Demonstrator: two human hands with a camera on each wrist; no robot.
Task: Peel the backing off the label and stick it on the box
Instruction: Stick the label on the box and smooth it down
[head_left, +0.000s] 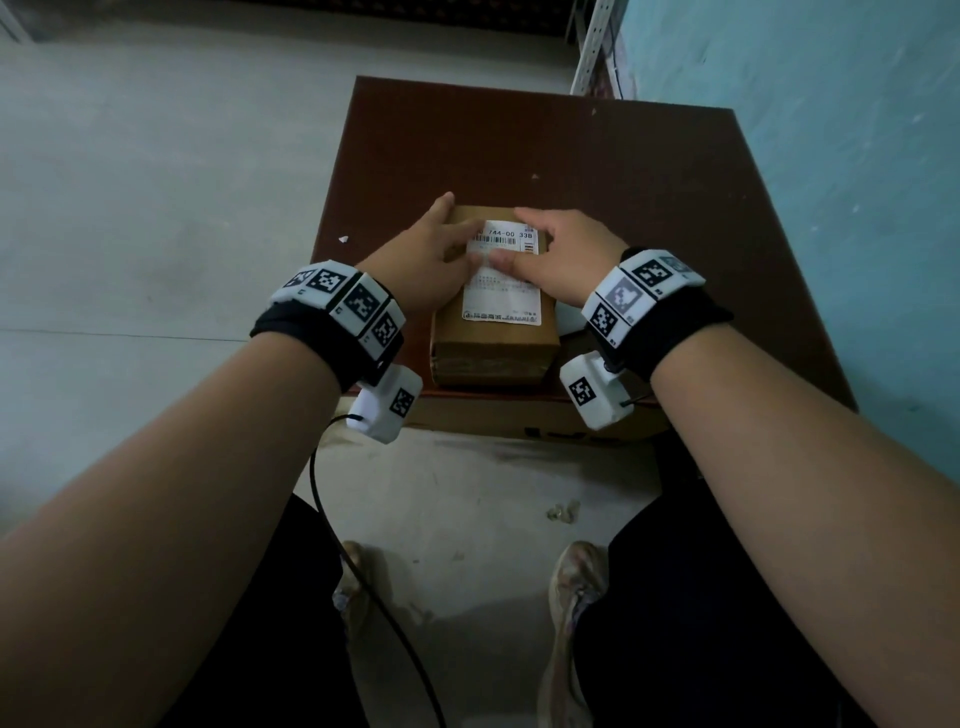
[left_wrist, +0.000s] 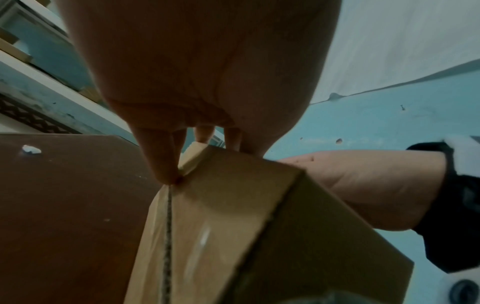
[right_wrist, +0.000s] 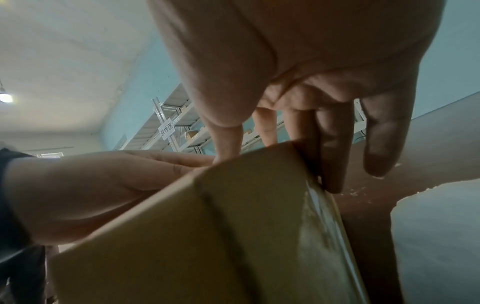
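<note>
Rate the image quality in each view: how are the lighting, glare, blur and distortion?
Head view: dim, even light, wide-angle bending at the edges, the white printed label on the brown cardboard box partly legible. Left wrist view: underexposed left hand, a glare streak on the box's tape, soft focus. Right wrist view: a bright ceiling lamp at the left edge, right hand close and blurred.

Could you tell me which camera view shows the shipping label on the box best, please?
The head view: the label lies face up on the box under the left hand and right hand. Both wrist views show only cardboard sides, no label.
</note>
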